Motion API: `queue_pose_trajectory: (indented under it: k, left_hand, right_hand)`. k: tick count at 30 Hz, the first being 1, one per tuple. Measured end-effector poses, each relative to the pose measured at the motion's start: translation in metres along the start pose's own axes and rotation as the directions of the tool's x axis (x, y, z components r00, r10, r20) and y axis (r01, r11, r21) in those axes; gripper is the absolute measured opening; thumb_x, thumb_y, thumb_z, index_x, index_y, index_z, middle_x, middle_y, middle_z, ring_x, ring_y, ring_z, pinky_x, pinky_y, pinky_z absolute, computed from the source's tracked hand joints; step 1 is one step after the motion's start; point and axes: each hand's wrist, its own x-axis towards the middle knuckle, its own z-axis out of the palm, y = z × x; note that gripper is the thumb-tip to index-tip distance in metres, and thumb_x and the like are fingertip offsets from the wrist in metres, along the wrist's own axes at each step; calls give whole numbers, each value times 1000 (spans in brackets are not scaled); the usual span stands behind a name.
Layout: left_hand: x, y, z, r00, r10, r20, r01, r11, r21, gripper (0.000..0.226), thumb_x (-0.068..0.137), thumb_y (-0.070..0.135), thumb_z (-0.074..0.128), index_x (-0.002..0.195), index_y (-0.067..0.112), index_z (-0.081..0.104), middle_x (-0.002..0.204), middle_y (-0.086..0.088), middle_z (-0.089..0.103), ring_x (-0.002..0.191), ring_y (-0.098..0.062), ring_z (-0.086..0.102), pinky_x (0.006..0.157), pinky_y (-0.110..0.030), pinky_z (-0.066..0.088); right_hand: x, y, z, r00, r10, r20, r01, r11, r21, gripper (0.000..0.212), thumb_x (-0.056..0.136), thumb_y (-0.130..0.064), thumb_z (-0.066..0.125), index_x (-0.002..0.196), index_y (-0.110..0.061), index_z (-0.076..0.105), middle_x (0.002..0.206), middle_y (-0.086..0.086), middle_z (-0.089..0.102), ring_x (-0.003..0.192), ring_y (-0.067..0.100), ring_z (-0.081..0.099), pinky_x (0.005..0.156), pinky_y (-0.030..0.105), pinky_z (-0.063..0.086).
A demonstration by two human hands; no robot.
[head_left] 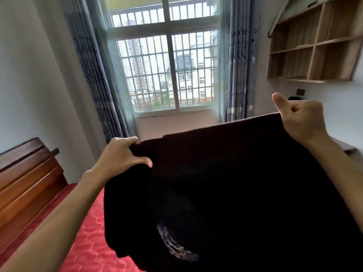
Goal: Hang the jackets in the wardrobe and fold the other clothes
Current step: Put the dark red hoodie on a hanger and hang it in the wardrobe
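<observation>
I held the black jacket (225,183) up above the red bed (84,242), my left hand (121,154) and right hand (300,118) each gripping its top edge. The zipper (235,121) ran sideways, rising toward my right.

Daylight comes through a tall barred window (167,71), with pale apartment blocks (186,79) beyond it. Blue-grey patterned curtains (94,75) hang drawn back on both sides. The walls (29,75) are plain white. High on the right wall is an open wooden shelf unit (314,46), with a dark socket (300,92) below it. At the lower left stands a bed with a red quilted cover (88,242) and a dark wooden headboard (25,183). A wooden edge (345,147) at the far right may be a table.
</observation>
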Motion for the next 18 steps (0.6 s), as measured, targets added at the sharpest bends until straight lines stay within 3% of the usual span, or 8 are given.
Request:
queue_pose_trajectory:
  k: [3, 5, 10, 13, 15, 18]
  left_hand:
    - [0, 22, 7, 993, -67, -100, 57, 994, -96, 54, 54, 53, 85, 54, 18, 44, 49, 10, 39, 48, -5, 37, 49, -20, 31]
    - [4, 40, 11, 982, -85, -171, 64, 990, -125, 53, 57, 46, 87, 54, 17, 41, 49, 12, 36, 48, -5, 37, 48, -18, 30]
    - [4, 64, 8, 985, 32, -170, -4, 987, 160, 76, 52, 82, 72, 59, 11, 45, 46, 2, 45, 44, -13, 41, 49, -31, 38]
    - [-10, 69, 5, 982, 19, -190, 38, 955, 294, 70, 55, 81, 70, 58, 16, 45, 47, 9, 44, 46, -5, 44, 48, -24, 35]
    - [-24, 71, -1, 978, -79, -194, 132, 952, 278, 57, 61, 65, 80, 62, 15, 53, 49, 11, 47, 48, -3, 48, 51, -20, 34]
    - [-48, 70, -7, 947, -320, 32, 320, 947, 20, 34, 66, 43, 84, 79, 22, 61, 74, 7, 63, 68, 5, 61, 65, -24, 43]
  right_hand:
    - [10, 19, 0, 998, -27, 53, 34, 991, -127, 78, 91, -71, 42, 46, -8, 41, 46, 17, 39, 48, 32, 42, 59, 38, 38]
    - [11, 36, 0, 995, -7, 104, 25, 984, -176, 73, 91, -73, 38, 46, -17, 48, 42, 8, 37, 46, 23, 43, 60, 36, 34]
    - [10, 68, -2, 994, 51, 97, -36, 988, -152, 80, 88, -76, 37, 49, -6, 28, 47, 9, 25, 45, 19, 29, 57, 37, 30]
    - [12, 60, 6, 990, -20, 138, 32, 996, -83, 75, 93, -69, 39, 50, -9, 23, 47, 3, 18, 50, 17, 30, 53, 29, 22]
    - [12, 43, 18, 988, -80, 130, 75, 996, 40, 72, 96, -61, 43, 49, -12, 21, 46, -2, 15, 48, 16, 28, 50, 21, 24]
    - [5, -4, 48, 975, -163, 150, 120, 957, 263, 71, 97, -56, 46, 47, -13, 20, 43, 0, 17, 43, 16, 24, 46, 15, 19]
